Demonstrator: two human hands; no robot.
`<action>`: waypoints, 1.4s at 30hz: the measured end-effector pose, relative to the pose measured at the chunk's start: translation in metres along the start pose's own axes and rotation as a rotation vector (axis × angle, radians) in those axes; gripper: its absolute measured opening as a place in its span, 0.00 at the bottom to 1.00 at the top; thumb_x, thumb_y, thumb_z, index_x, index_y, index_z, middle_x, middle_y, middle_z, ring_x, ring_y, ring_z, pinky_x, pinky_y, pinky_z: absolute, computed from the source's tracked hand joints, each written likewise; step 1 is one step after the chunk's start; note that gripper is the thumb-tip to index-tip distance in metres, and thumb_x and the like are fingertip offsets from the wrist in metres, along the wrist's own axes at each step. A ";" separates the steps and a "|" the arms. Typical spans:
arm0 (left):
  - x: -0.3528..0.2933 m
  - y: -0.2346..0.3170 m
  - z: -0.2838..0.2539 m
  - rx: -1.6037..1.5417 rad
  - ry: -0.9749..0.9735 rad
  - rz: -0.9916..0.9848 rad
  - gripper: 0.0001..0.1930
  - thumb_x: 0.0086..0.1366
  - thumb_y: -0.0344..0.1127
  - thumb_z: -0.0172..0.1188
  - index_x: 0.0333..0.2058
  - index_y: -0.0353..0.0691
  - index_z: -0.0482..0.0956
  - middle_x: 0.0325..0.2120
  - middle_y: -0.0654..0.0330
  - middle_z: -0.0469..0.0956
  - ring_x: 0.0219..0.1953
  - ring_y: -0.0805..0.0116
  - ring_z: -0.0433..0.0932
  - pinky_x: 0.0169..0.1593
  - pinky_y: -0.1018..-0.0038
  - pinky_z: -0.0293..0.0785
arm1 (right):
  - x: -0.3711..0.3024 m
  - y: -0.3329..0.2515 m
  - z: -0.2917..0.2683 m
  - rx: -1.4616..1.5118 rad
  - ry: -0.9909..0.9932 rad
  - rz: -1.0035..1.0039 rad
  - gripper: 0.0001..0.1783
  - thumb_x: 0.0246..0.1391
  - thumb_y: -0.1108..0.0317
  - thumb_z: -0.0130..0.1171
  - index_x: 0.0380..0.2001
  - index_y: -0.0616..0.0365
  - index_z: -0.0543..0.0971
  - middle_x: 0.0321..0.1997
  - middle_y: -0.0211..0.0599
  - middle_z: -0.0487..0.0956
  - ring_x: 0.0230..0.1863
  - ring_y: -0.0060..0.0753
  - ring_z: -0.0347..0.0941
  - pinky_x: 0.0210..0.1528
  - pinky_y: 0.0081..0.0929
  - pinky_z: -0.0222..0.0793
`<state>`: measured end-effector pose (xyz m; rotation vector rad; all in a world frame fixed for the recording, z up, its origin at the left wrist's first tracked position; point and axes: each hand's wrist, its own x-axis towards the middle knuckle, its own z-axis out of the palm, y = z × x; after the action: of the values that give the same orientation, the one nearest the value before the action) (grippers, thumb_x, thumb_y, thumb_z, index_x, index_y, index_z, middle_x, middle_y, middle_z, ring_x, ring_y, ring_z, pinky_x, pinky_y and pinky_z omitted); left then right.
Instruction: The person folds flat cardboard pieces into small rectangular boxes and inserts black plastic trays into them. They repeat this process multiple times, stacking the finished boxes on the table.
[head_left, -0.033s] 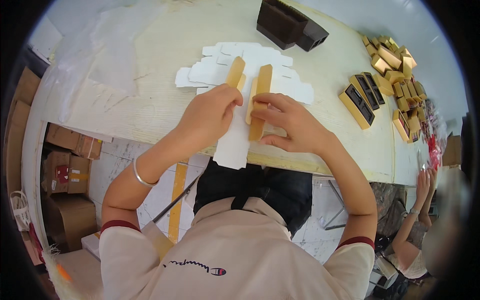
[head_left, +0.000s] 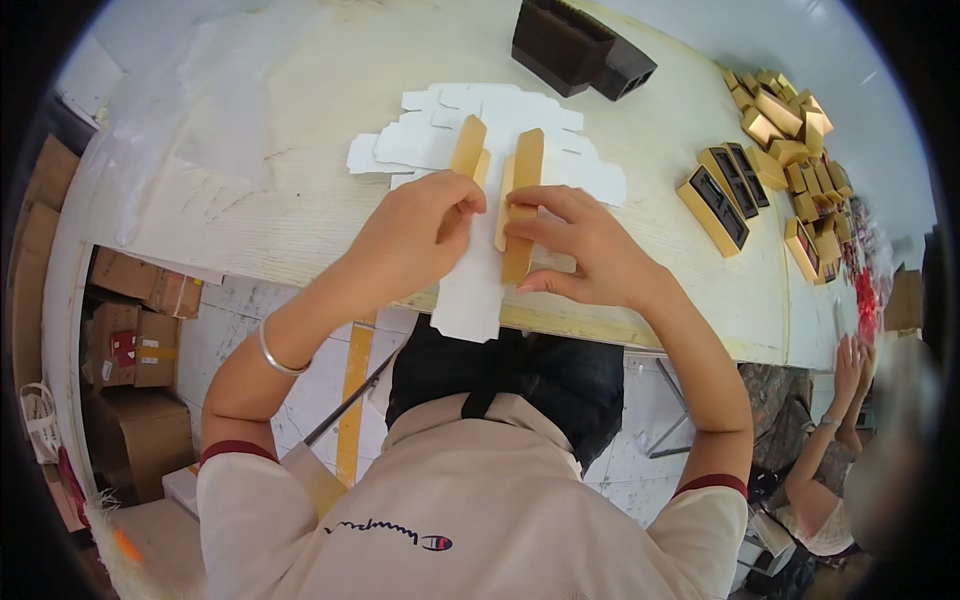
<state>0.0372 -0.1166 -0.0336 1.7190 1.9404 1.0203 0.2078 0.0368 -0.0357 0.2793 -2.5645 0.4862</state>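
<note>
Nudged slightly toward the person since the earlier frame, the white card point(head_left: 468, 300) with raised gold flaps point(head_left: 528, 160) overhangs the table's point(head_left: 300, 230) near edge.
Nearest, the shirt point(head_left: 480, 480) bears dark lettering beside a small emblem. Curled, the left hand point(head_left: 430, 225) meets the left flap; its grip cannot be told. The right hand's point(head_left: 585, 245) thumb and fingers stand apart along the right flap, any pinch unclear. White blanks point(head_left: 410, 150) lie beneath; farther off are gold boxes point(head_left: 712, 215) and dark boxes point(head_left: 562, 48).
</note>
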 end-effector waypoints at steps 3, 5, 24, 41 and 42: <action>-0.005 0.003 -0.020 -0.280 -0.268 0.087 0.17 0.56 0.26 0.62 0.45 0.39 0.72 0.41 0.59 0.75 0.34 0.68 0.74 0.41 0.72 0.71 | -0.008 0.002 0.007 0.121 0.036 0.103 0.11 0.46 0.67 0.67 0.29 0.60 0.76 0.36 0.39 0.75 0.37 0.42 0.70 0.37 0.35 0.67; -0.003 -0.008 -0.020 -0.277 -0.307 0.129 0.21 0.53 0.28 0.66 0.46 0.39 0.72 0.37 0.61 0.77 0.32 0.70 0.74 0.39 0.75 0.72 | -0.007 0.003 0.014 0.170 0.045 0.183 0.10 0.45 0.69 0.66 0.27 0.61 0.75 0.34 0.39 0.74 0.35 0.41 0.69 0.35 0.34 0.66; -0.002 -0.001 0.016 -0.054 -0.012 0.117 0.06 0.56 0.30 0.65 0.27 0.34 0.77 0.24 0.59 0.72 0.23 0.70 0.70 0.27 0.75 0.67 | 0.005 -0.030 -0.026 0.232 -0.312 0.337 0.43 0.41 0.77 0.65 0.62 0.56 0.60 0.53 0.45 0.68 0.52 0.47 0.67 0.54 0.35 0.66; 0.003 0.007 0.010 -0.422 -0.045 -0.057 0.12 0.68 0.39 0.54 0.42 0.39 0.65 0.30 0.60 0.71 0.29 0.71 0.69 0.33 0.76 0.66 | 0.000 -0.025 0.035 0.339 0.471 0.383 0.20 0.49 0.83 0.60 0.45 0.57 0.69 0.43 0.37 0.69 0.41 0.28 0.68 0.37 0.22 0.67; 0.003 0.005 0.014 -0.480 0.009 -0.040 0.12 0.68 0.39 0.54 0.43 0.39 0.63 0.32 0.58 0.72 0.29 0.67 0.71 0.34 0.74 0.67 | -0.001 -0.024 0.034 0.396 0.458 0.407 0.20 0.49 0.83 0.60 0.45 0.57 0.69 0.45 0.38 0.68 0.42 0.28 0.68 0.37 0.22 0.67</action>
<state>0.0497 -0.1099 -0.0396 1.3991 1.5576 1.3459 0.1998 0.0012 -0.0568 -0.2093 -2.0572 1.0752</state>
